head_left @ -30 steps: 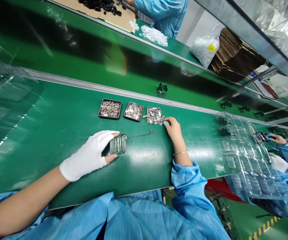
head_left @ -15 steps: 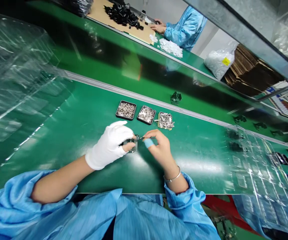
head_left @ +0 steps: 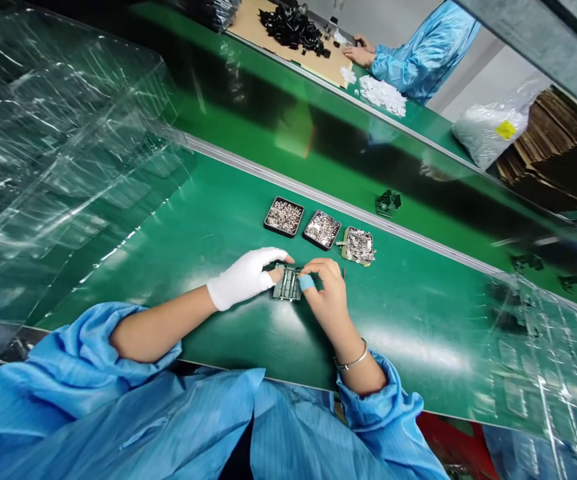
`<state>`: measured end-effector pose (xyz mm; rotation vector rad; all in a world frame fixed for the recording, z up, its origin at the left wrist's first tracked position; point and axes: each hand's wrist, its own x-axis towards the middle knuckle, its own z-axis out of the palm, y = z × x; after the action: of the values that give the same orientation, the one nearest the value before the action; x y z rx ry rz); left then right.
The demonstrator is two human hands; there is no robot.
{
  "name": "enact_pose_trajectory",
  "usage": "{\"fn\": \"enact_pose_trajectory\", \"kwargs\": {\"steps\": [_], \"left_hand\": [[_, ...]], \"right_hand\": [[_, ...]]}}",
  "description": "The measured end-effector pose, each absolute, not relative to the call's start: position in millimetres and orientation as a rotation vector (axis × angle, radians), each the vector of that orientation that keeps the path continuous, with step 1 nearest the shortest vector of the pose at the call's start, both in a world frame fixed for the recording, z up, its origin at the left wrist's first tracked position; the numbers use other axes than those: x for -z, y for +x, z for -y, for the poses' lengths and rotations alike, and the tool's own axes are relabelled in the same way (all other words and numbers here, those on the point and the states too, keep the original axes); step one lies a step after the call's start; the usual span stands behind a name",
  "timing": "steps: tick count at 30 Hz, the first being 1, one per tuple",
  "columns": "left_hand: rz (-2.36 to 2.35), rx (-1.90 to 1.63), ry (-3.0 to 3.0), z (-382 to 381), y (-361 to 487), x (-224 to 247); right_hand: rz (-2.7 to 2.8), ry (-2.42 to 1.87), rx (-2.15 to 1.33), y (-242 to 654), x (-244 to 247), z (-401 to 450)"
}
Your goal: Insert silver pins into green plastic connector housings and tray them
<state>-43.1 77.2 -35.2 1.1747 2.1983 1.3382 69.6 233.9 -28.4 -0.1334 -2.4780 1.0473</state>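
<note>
A small dark slotted part [head_left: 287, 285], with parallel channels like a battery compartment, rests on the green bench. My left hand [head_left: 248, 275], in a white glove with bare thumb and fingertip, grips its left side. At its upper right edge, my right hand [head_left: 325, 287] has its fingers pinched together; blue wrap covers the thumb. What they pinch is hidden, though a small reddish tip shows behind the knuckles. Beyond the hands stand two black trays of small silvery metal pieces, a left tray [head_left: 284, 217] and a middle tray [head_left: 322, 229]. Flat metal strips fill a yellowish tray [head_left: 359, 246] to the right.
Clear plastic trays are stacked at the left [head_left: 68, 133], with more clear trays [head_left: 543, 360] at right. A metal rail [head_left: 268, 175] crosses behind the metal pieces; a dark part [head_left: 388, 202] sits past it. A co-worker's hands [head_left: 361, 53] are at the far bench.
The camera view has shifted, so the bench appears further right. My left fingers uncover more of the slotted part, and my right hand has come closer to it, against its edge.
</note>
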Motion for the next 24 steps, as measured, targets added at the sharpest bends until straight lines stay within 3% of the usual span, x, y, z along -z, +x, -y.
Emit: {"fn": "enact_pose_trajectory", "kwargs": {"steps": [14,24], "left_hand": [[-2.059,-1.400,1.053,-81.8,-39.0,39.6],[-2.052,-1.523,0.800,-93.2,-28.0,43.1]], "right_hand": [[2.605,-0.124,-0.956,59.8,36.2,-222.2],[2.210,-0.403,-1.838,53.6,51.0,-225.5]]}}
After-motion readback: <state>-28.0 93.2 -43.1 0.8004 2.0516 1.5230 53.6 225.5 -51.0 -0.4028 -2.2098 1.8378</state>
